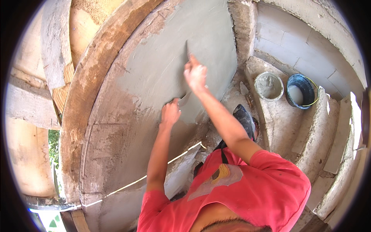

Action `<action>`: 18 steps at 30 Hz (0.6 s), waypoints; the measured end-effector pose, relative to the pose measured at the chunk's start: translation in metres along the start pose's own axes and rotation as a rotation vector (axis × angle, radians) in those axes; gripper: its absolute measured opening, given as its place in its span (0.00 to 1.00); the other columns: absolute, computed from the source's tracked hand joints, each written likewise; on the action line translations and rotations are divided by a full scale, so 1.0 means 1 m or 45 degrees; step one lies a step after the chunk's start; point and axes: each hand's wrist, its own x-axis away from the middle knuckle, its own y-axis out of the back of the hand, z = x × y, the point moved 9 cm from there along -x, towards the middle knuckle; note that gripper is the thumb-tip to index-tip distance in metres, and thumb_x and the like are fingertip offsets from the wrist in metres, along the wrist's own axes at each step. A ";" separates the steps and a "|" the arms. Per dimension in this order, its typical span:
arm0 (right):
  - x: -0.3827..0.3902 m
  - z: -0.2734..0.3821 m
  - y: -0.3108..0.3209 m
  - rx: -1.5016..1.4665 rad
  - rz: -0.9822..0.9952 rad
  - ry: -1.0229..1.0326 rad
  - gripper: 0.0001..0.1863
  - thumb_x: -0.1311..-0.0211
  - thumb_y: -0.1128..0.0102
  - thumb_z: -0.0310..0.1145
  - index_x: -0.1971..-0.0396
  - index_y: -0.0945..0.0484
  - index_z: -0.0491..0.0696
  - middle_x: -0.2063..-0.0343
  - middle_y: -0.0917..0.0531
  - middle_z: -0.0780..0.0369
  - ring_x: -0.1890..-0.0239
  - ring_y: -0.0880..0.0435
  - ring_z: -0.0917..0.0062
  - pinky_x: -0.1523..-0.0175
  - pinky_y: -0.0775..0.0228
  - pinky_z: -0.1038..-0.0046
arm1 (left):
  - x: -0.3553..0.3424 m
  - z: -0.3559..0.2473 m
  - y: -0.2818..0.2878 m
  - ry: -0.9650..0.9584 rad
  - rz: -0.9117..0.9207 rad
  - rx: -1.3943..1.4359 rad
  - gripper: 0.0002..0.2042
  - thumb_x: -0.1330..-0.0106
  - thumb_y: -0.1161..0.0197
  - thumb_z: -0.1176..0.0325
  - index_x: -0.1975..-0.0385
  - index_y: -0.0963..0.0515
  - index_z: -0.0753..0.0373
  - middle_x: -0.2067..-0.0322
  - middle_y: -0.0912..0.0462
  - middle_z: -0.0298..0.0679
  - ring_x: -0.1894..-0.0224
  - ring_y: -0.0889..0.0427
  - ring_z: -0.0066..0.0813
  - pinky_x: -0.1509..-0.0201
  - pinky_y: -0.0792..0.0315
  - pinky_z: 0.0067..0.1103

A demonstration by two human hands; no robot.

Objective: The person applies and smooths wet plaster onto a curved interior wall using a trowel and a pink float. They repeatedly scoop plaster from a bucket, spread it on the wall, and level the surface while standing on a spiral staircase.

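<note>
Wet grey plaster (170, 50) coats the upper part of the wall before me, and rougher brown wall (112, 150) shows below and to the left. My right hand (196, 74) is closed round a trowel (188, 49), seen nearly edge-on with its thin dark blade against the plaster. Lower and to the left, my left hand (171, 113) is closed at the plaster's lower edge. A flat grey blade (184, 99) sticks out by its fingertips; its handle is hidden.
On a concrete ledge at right stand a bucket of grey mortar (269, 87) and a dark blue bucket (300, 92) with pale liquid and a yellow handle. Another trowel (244, 89) lies near my shoe (244, 118). Concrete steps (309, 135) descend at right; a curved wooden beam (83, 89) borders the left.
</note>
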 end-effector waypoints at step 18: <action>0.075 -0.044 0.144 -0.573 0.047 -0.115 0.08 0.35 0.41 0.26 0.61 0.14 0.43 0.65 0.10 0.62 0.63 0.18 0.86 0.55 0.23 0.74 | 0.003 -0.009 0.018 0.009 -0.091 0.116 0.15 0.36 0.41 0.76 0.49 0.21 0.64 0.63 0.13 0.56 0.62 0.14 0.59 0.56 0.21 0.47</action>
